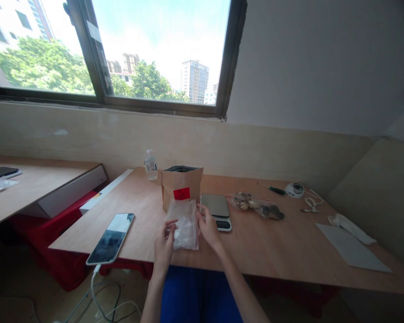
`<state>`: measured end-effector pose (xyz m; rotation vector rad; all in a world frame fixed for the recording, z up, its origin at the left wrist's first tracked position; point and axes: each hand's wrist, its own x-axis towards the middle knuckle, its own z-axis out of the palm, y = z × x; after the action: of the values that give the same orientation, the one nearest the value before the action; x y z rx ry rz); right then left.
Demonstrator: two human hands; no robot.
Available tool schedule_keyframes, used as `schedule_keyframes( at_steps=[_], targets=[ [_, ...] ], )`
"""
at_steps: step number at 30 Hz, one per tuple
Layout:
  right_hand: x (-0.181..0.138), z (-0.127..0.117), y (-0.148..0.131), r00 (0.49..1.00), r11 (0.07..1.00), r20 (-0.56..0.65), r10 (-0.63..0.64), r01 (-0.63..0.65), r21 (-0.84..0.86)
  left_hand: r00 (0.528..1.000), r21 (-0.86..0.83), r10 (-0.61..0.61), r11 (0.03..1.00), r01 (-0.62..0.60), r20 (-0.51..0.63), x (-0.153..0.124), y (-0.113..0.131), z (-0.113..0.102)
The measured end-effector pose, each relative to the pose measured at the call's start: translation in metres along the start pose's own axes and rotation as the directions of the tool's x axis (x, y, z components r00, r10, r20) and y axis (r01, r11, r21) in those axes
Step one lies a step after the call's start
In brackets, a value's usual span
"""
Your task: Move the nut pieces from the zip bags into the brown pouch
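A small clear plastic zip bag [185, 224] lies on the wooden table [276, 251] in front of me, apparently with nothing in it. My left hand [165, 241] pinches its left edge. My right hand [208, 226] grips its right edge, fingers curled. Just behind the bag stands an open brown paper pouch [182, 187] with a red label. A small digital scale [217, 211] sits to the right of the pouch, close to my right hand. Further right lie filled clear bags [257, 206] holding brownish pieces.
A phone [111, 237] on a white cable lies at the table's left front. A water bottle [150, 165] stands at the back. A green-handled screwdriver [272, 188], a white round device [294, 189], a grey sheet [352, 249] and a white cloth [350, 228] lie right.
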<state>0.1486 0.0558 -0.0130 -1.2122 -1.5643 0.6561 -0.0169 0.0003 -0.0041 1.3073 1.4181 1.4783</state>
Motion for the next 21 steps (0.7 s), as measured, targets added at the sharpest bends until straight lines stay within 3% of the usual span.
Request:
schedule_keyframes(
  at_steps=[3, 6, 9, 10, 12, 14, 16, 18, 21],
  targets=[
    [0.015, -0.048, 0.027, 0.972, 0.949, -0.218, -0.085, 0.012, -0.314, 0.995, 0.166, 0.093, 0.982, -0.086, -0.039, 0.003, -0.006, -0.004],
    [0.024, -0.103, 0.061, 0.889, 0.767, -0.447, -0.095, -0.221, -0.602, 0.973, 0.426, 0.214, 0.891, -0.159, -0.086, 0.004, -0.011, -0.003],
    [0.017, -0.149, 0.091, 0.785, 0.549, -0.619, -0.024, -0.507, -0.664, 0.973, 0.596, 0.201, 0.797, -0.093, -0.116, 0.002, -0.010, 0.004],
    [0.013, -0.161, 0.098, 0.770, 0.500, -0.639, -0.005, -0.551, -0.668, 0.976, 0.619, 0.188, 0.781, -0.079, -0.113, 0.001, -0.008, 0.007],
    [0.006, -0.180, 0.106, 0.793, 0.462, -0.609, 0.012, -0.544, -0.700, 0.978, 0.624, 0.194, 0.774, -0.105, -0.076, 0.000, -0.003, 0.012],
    [0.003, -0.193, 0.103, 0.813, 0.488, -0.582, 0.006, -0.510, -0.708, 0.974, 0.575, 0.225, 0.801, -0.168, -0.029, -0.002, 0.004, 0.016],
    [0.003, -0.199, 0.088, 0.795, 0.559, -0.606, -0.019, -0.494, -0.666, 0.967, 0.467, 0.255, 0.855, -0.227, 0.003, -0.003, 0.012, 0.019],
    [0.005, -0.198, 0.064, 0.778, 0.687, -0.627, -0.046, -0.431, -0.585, 0.964, 0.301, 0.263, 0.917, -0.263, 0.042, -0.006, 0.021, 0.025],
    [-0.002, -0.183, 0.014, 0.806, 0.905, -0.592, -0.017, -0.240, -0.352, 0.960, 0.042, 0.240, 0.968, -0.248, 0.147, -0.015, 0.036, 0.037]
  ],
)
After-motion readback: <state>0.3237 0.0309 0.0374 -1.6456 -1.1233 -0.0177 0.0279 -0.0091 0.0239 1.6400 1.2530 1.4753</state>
